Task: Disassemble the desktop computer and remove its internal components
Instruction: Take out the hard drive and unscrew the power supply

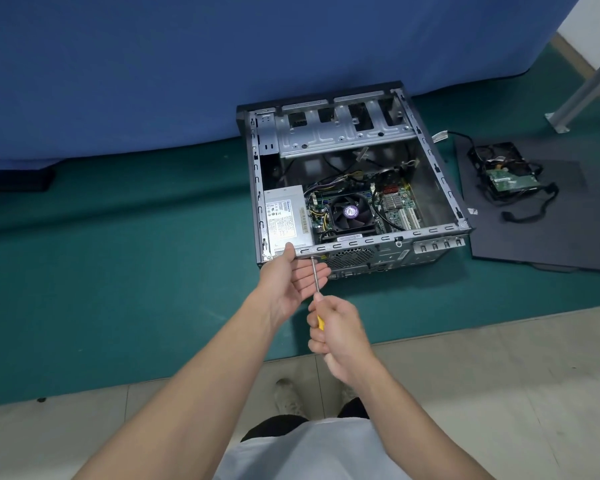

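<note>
Head-worn view, steeply downward; hands (312,306) near, computer case (357,188) beyond

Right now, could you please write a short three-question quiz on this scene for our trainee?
1. True or false: the right hand grips the screwdriver by its yellow handle, tip against the computer case.
2. The left hand is: A) open, beside the screwdriver's shaft; B) clenched in a fist; C) out of view.
3. Fill in: the removed drive lies on the black panel to the computer case's ____.
Key: 1 true; 2 A; 3 right.
</note>
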Available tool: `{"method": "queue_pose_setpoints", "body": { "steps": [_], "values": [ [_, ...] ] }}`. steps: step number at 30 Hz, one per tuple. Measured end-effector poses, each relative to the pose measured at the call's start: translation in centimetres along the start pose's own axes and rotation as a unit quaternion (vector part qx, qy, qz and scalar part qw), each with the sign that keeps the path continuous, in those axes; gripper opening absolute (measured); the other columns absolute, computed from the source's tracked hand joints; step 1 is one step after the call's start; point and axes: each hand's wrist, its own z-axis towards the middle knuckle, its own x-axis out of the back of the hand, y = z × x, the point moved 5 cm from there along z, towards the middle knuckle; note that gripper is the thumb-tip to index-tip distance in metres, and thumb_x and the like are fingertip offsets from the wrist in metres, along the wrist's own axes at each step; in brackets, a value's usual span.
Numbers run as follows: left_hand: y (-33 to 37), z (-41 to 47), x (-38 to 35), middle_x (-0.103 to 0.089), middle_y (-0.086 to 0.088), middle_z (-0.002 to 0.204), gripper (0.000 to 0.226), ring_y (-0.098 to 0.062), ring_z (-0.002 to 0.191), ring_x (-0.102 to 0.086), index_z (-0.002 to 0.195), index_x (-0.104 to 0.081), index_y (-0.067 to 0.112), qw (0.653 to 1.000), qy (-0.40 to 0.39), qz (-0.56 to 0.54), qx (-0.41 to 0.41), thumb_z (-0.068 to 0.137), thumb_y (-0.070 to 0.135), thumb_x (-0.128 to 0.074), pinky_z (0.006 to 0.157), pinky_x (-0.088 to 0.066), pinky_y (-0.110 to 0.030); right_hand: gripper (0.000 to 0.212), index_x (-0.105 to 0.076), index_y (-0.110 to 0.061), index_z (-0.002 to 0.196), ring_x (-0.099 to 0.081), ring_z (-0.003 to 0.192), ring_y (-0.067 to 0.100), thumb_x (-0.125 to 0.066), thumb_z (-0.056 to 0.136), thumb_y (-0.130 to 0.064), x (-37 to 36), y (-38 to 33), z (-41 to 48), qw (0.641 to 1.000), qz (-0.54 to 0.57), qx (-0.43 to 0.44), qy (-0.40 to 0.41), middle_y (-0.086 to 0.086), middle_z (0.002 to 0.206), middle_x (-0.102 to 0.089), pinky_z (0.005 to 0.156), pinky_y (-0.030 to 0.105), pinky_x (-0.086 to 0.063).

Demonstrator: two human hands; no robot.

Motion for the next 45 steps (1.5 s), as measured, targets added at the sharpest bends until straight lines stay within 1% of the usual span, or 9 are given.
{"method": "queue_pose_setpoints", "body": {
  "steps": [4, 10, 15, 19, 23, 28, 32, 40, 45],
  "values": [
    [0.0, 0.1, 0.0, -0.070, -0.023, 0.094, 0.051, -0.029, 0.082, -0.071, 0.094, -0.056, -0.007, 1.000, 0.010, 0.011, -0.004, 0.103, 0.040, -0.038, 0.072, -0.058, -0.036, 0.028, -0.045, -0.012, 0.076, -0.042, 0.065, 0.020, -0.039, 0.101, -0.025, -0.5, -1.5, -1.0, 0.908, -0.380, 0.121, 0.131, 0.006, 0.074, -0.052, 0.057, 0.027, -0.028],
    [-0.1, 0.0, -0.3, -0.070, -0.022, 0.082, 0.015, -0.027, 0.071, -0.071, 0.092, -0.063, -0.011, 0.998, 0.034, 0.045, -0.032, 0.088, 0.003, -0.066, 0.066, -0.061, -0.033, 0.023, -0.045, -0.013, 0.083, -0.038, 0.058, 0.005, -0.041, 0.101, -0.027, -1.0, -1.7, -1.1, 0.872, -0.431, 0.180, 0.148, 0.005, 0.076, -0.055, 0.046, 0.016, -0.030],
    [-0.4, 0.1, -0.7, -0.066, -0.022, 0.080, 0.015, -0.025, 0.069, -0.068, 0.099, -0.059, -0.013, 0.996, 0.060, 0.040, -0.059, 0.085, -0.017, -0.059, 0.065, -0.060, -0.031, 0.031, -0.059, -0.007, 0.089, -0.058, 0.061, 0.020, -0.053, 0.096, -0.037, 1.4, -0.7, -0.1, 0.997, -0.077, 0.016, -0.016, 0.012, 0.079, -0.064, 0.052, 0.030, -0.047],
    [-0.6, 0.2, -0.7, -0.067, -0.021, 0.082, 0.010, -0.024, 0.070, -0.069, 0.096, -0.058, -0.012, 0.996, 0.056, 0.036, -0.066, 0.087, -0.016, -0.057, 0.065, -0.060, -0.029, 0.034, -0.063, -0.005, 0.109, -0.059, 0.062, 0.022, -0.054, 0.094, -0.034, 2.5, 0.8, -1.4, 0.949, 0.141, -0.153, -0.238, 0.016, 0.092, -0.064, 0.039, 0.022, -0.038],
    [-0.4, 0.1, -0.6, -0.067, -0.021, 0.079, 0.007, -0.023, 0.063, -0.070, 0.091, -0.059, -0.012, 0.995, 0.054, 0.029, -0.075, 0.086, -0.017, -0.056, 0.062, -0.060, -0.028, 0.028, -0.056, 0.005, 0.110, -0.039, 0.046, 0.010, -0.052, 0.091, -0.014, 2.4, 1.0, -1.5, 0.940, 0.189, -0.128, -0.254, 0.014, 0.077, -0.058, 0.035, 0.016, -0.030],
    [-0.5, 0.2, -0.5, -0.069, -0.021, 0.075, 0.003, -0.022, 0.063, -0.071, 0.085, -0.061, -0.012, 0.994, 0.062, 0.030, -0.081, 0.086, -0.014, -0.060, 0.062, -0.060, -0.029, 0.017, -0.051, -0.006, 0.087, -0.049, 0.047, 0.016, -0.046, 0.099, -0.017, 1.1, 0.0, -1.7, 0.981, -0.162, 0.004, -0.108, 0.012, 0.068, -0.062, 0.039, 0.023, -0.036],
    [-0.8, 0.4, -0.6, -0.070, -0.019, 0.080, 0.001, -0.020, 0.065, -0.071, 0.087, -0.063, -0.009, 0.993, 0.074, 0.038, -0.087, 0.087, -0.009, -0.062, 0.061, -0.060, -0.027, 0.020, -0.050, -0.008, 0.093, -0.054, 0.087, 0.030, -0.045, 0.098, -0.027, 0.4, -0.9, -2.7, 0.836, -0.529, 0.133, 0.060, 0.015, 0.092, -0.061, 0.065, 0.032, -0.037],
    [-0.6, 0.4, -0.6, -0.069, -0.022, 0.077, 0.005, -0.022, 0.062, -0.071, 0.081, -0.062, -0.010, 0.992, 0.079, 0.027, -0.098, 0.086, -0.011, -0.062, 0.059, -0.060, -0.027, 0.009, -0.052, 0.004, 0.102, -0.064, 0.065, 0.021, -0.049, 0.097, -0.003, 1.9, -1.3, -2.7, 0.978, -0.046, -0.073, -0.192, 0.021, 0.084, -0.063, 0.061, 0.026, -0.053],
    [-0.7, 0.2, -0.5, -0.070, -0.022, 0.080, 0.002, -0.023, 0.066, -0.072, 0.085, -0.063, -0.010, 0.988, 0.098, 0.034, -0.115, 0.086, -0.009, -0.063, 0.060, -0.060, -0.028, 0.006, -0.059, -0.006, 0.091, -0.067, 0.068, 0.021, -0.058, 0.090, -0.011, 2.2, -1.2, -2.2, 0.918, -0.389, 0.079, -0.009, 0.012, 0.077, -0.068, 0.073, 0.036, -0.055]
  ]
}}
